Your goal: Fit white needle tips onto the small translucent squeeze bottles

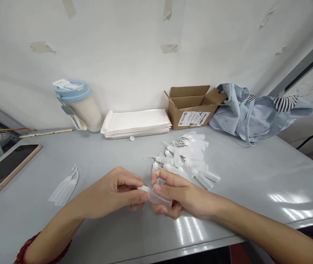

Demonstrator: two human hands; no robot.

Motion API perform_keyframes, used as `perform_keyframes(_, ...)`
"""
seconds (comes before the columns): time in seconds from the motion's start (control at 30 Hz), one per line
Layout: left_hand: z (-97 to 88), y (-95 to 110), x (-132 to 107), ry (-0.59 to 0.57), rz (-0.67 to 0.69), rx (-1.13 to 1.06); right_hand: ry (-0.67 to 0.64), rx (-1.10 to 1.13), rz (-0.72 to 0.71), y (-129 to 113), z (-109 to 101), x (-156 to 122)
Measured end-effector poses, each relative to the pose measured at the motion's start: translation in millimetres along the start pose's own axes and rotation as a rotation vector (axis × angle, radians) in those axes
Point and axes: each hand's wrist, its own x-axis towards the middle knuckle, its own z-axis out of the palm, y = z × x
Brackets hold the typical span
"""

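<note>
Both my hands meet over the grey table (255,176) near its front edge. My right hand (178,196) is wrapped round the body of a small translucent plastic bottle (158,197). My left hand (118,196) pinches the bottle's white cap end (143,189) between thumb and fingers. Just behind my right hand lies a heap of several more of these small bottles (189,157) with thin tips. Two or three flat ones (64,187) lie apart at the left.
A phone (5,167) lies at the table's left edge. Along the back wall stand a blue-lidded tumbler (79,106), a stack of white padded envelopes (136,123), an open cardboard box (192,106) and a bundled light-blue cloth (252,113).
</note>
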Motion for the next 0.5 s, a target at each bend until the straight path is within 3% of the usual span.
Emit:
perform_keyframes(0.07,0.7,-0.8,-0.7,0.016,0.017,0.023,-0.037,0.168,0.071,1.0,-1.0,2.5)
perform_keyframes(0.13,1.3,-2.0,-0.2,0.063,-0.026,0.013,0.036,0.143,0.077,1.2,-1.1,3.9)
perform_keyframes(0.2,1.3,-3.2,1.6,0.152,-0.075,-0.033,0.19,-0.081,-0.016,1.2,-0.9,4.1)
perform_keyframes(0.3,0.7,-4.2,4.9,0.292,-0.104,-0.104,0.468,-0.65,-0.245,2.3,-1.1,2.5)
perform_keyframes(0.37,0.8,-3.9,6.3,0.312,-0.114,-0.146,0.587,-0.956,-0.372,3.9,-1.5,1.3)
perform_keyframes(0.43,1.8,-3.2,7.0,0.274,-0.114,-0.182,0.619,-1.063,-0.459,5.7,-1.5,0.9)
perform_keyframes(0.5,3.6,-2.9,7.5,0.216,-0.112,-0.197,0.612,-0.959,-0.45,7.1,-1.4,2.1)
